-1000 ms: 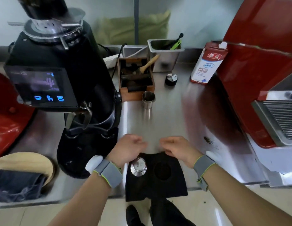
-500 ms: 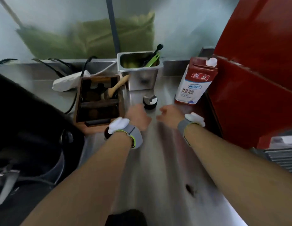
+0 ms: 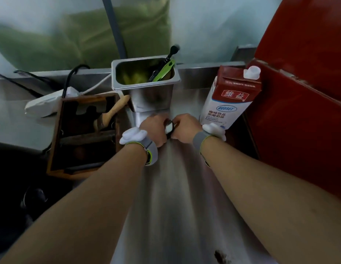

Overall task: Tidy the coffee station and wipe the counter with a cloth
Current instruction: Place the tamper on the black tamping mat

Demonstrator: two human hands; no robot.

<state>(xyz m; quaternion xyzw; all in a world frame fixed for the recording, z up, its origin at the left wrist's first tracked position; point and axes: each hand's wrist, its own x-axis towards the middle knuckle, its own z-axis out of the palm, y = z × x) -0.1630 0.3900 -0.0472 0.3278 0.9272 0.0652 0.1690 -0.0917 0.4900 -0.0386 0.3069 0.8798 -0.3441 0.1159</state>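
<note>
A small round black tool with a silver top (image 3: 169,128) sits tilted between my two hands on the steel counter (image 3: 177,197), just in front of the steel tub. My left hand (image 3: 154,129) curls against its left side and my right hand (image 3: 186,128) curls against its right side, fingers touching it. Most of the tool is hidden by my fingers. No cloth is in view.
A steel tub (image 3: 146,92) with green and black utensils stands behind my hands. A wooden box (image 3: 84,134) with a brush lies to the left, a cream carton (image 3: 230,100) and the red machine (image 3: 303,111) to the right. Coffee grounds (image 3: 221,256) spot the near counter; a power strip (image 3: 45,103) lies back left.
Both hands left the black mat at the counter's front edge and reached to the back. They now close around the small black tool, which has tipped up.
</note>
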